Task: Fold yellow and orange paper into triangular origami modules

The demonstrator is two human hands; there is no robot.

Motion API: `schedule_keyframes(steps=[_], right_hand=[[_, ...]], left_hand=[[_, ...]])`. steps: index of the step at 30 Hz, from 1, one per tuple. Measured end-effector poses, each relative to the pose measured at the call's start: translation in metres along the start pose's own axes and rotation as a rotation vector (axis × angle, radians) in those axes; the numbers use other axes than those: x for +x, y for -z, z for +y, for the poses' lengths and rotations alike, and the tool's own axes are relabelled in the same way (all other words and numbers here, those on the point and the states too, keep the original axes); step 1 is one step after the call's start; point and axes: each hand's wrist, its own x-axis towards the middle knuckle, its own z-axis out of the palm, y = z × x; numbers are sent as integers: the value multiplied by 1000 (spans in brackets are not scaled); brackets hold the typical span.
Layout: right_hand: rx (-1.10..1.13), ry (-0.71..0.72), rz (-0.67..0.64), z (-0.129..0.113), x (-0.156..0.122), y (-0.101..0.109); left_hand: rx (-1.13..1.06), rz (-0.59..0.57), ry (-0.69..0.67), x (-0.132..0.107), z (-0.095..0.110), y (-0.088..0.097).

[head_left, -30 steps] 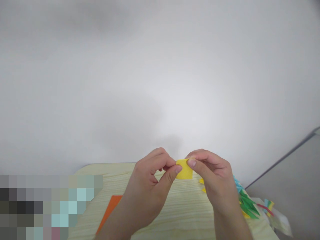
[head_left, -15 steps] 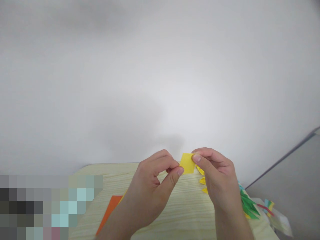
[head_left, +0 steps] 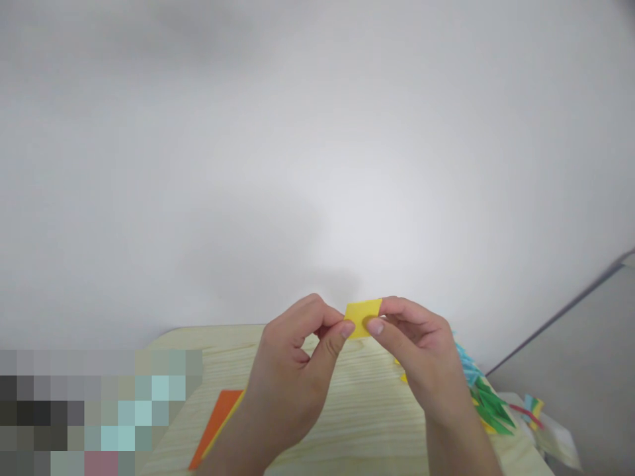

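Note:
A small square of yellow paper is held up above the table between both hands. My left hand pinches its left edge between thumb and forefinger. With the thumb on its front face and fingers behind, my right hand grips the paper's right side. Small yellow folded pieces lie on the table, partly hidden by my right hand. An orange sheet lies beside my left forearm, with a yellow edge showing next to it.
The light wood-grain table stands against a pale wall. At its right edge lie green folded paper pieces and light-blue pieces. Beyond them is a clear plastic bag. The lower left is pixelated.
Both hands have shifted slightly left with the yellow paper. My right thumb has moved from the paper's upper right corner down onto its lower right part. More light-blue pieces show.

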Motion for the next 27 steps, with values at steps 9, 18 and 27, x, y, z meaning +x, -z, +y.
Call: schedule_keyframes(steps=[9, 18, 27], right_hand=[[-113, 14, -69, 1, -1, 5], [-436, 179, -53, 1, 1, 0], [-391, 154, -28, 5, -2, -1]], left_hand=[[-99, 4, 73, 3, -4, 0], [-187, 9, 294, 7, 2, 6], [-205, -25, 299, 7, -1, 3]])
